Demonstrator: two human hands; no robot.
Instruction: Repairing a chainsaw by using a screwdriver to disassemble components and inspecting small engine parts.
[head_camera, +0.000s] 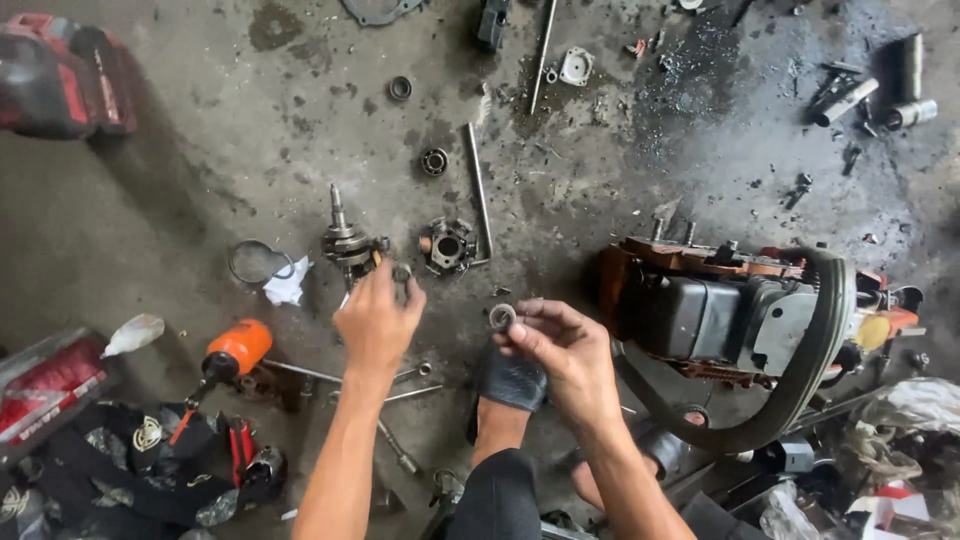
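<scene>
My right hand pinches a small round bearing between its fingertips, above my sandalled foot. My left hand reaches forward and holds a small grey metal part at its fingertips, right beside a crankshaft that lies on the oily concrete floor. A round metal housing sits just right of the crankshaft. A partly stripped chainsaw body with a black curved handle lies to the right of my right hand.
Long steel rods lie ahead, with bearings and small parts scattered around. An orange-handled tool and wrenches lie at left. A red case stands far left; sockets far right; rags and bags at the near corners.
</scene>
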